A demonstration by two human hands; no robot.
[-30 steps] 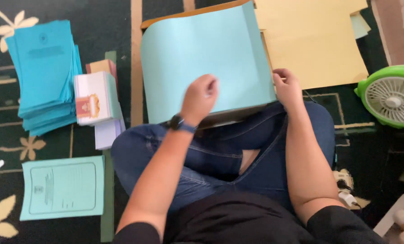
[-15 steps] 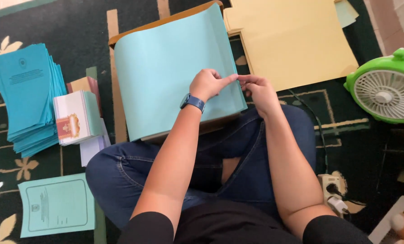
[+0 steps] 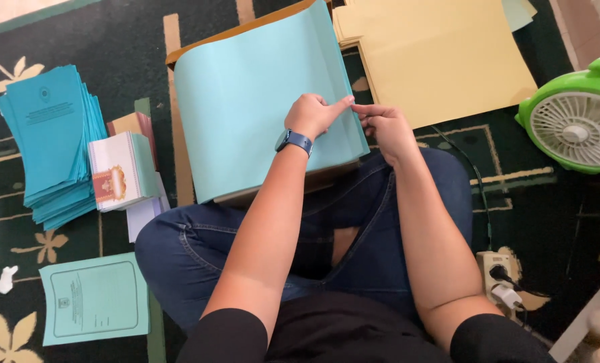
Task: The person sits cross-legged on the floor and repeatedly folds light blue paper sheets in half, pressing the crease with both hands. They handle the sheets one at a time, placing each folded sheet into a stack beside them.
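Note:
A thick stack of light blue paper sheets point(image 3: 246, 101) rests on my crossed legs. My left hand point(image 3: 313, 114), with a blue watch on its wrist, lies on the stack near its right edge, index finger pointing right. My right hand point(image 3: 382, 124) is at the same edge, fingertips meeting the left index finger and pinching at the edge of the top sheet. Whether a sheet is lifted is hard to tell.
Yellow paper sheets point(image 3: 441, 60) lie behind on the right. A pile of darker blue booklets point(image 3: 51, 134) and a small white card stack point(image 3: 115, 171) sit at left. One printed blue sheet point(image 3: 95, 306) lies at front left. Green fan point(image 3: 572, 117) and power strip point(image 3: 498, 275) at right.
My left hand has moved right across the blue stack to its right edge. My right hand has come in to meet it, and the view has shifted slightly.

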